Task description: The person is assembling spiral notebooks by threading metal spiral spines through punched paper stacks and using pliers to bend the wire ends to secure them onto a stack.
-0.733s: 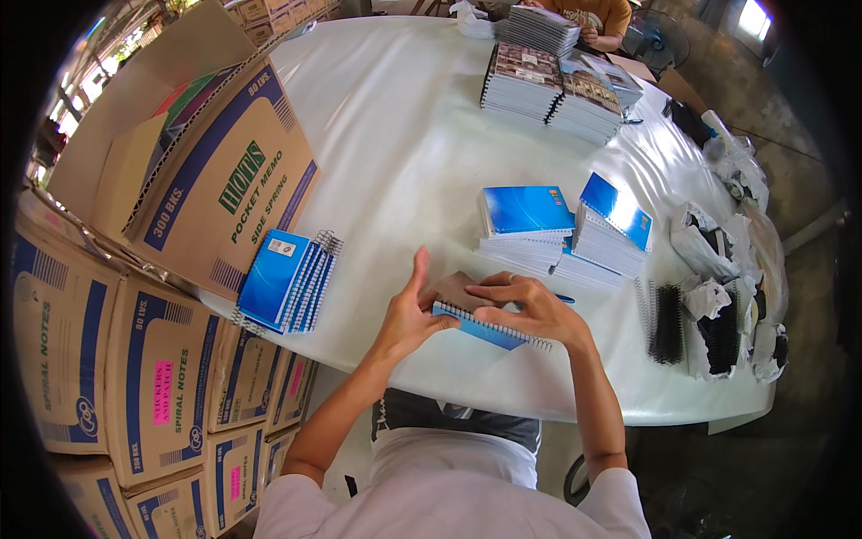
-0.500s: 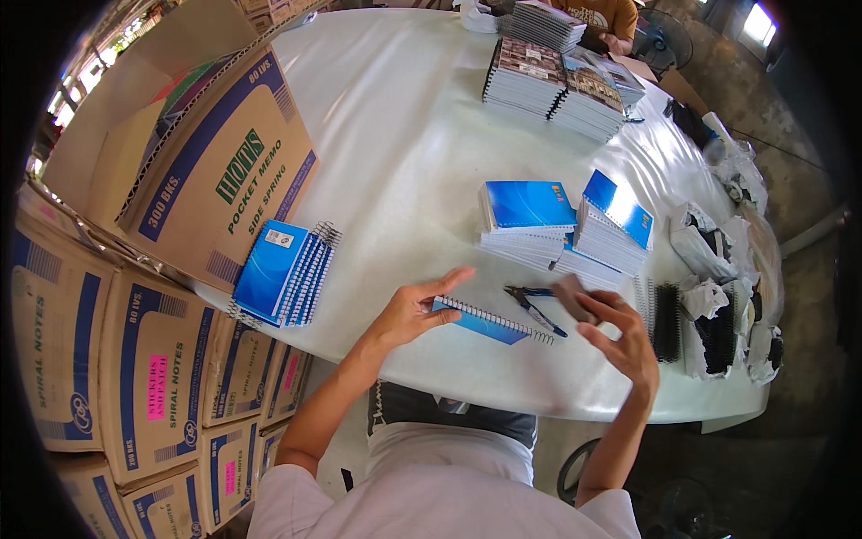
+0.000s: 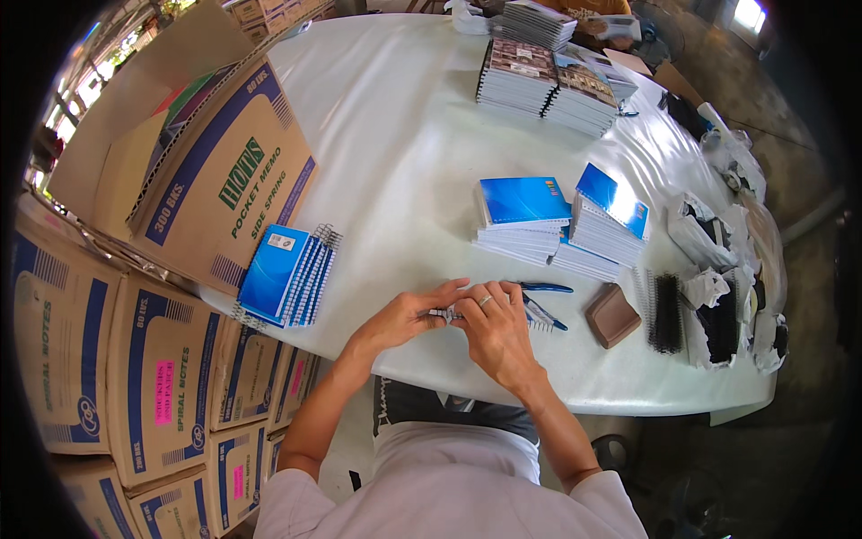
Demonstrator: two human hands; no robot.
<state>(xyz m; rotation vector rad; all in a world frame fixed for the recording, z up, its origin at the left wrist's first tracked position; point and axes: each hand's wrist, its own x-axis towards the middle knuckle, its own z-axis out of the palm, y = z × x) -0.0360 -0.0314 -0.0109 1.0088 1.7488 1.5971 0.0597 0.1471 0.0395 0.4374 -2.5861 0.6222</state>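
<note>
Both of my hands meet over a small blue spiral notebook [image 3: 438, 313] at the table's near edge. My left hand [image 3: 400, 316] grips its left end, with the thumb and fingers closed around it. My right hand [image 3: 498, 337] bends over the wire-bound edge, fingers closed on it, and covers most of the notebook. A few loops of wire poke out to the right of that hand. Blue-handled pliers [image 3: 546, 287] lie just beyond and right of my right hand, partly hidden by it. Farther right a brown block [image 3: 613, 316] rests on the table.
Stacked blue notebooks [image 3: 525, 200] stand beyond my hands. More spiral notebooks [image 3: 278, 274] lean beside an open carton [image 3: 233, 171] at left, above other cartons [image 3: 162, 377]. Black wire coils [image 3: 664, 313] and wrapped bundles [image 3: 714, 314] line the right. Thick books [image 3: 521, 76] and another person's sleeve [image 3: 593, 7] are at the back.
My right hand has set the brown block down on the table at right and moved left onto the notebook. The left hand still holds the notebook.
</note>
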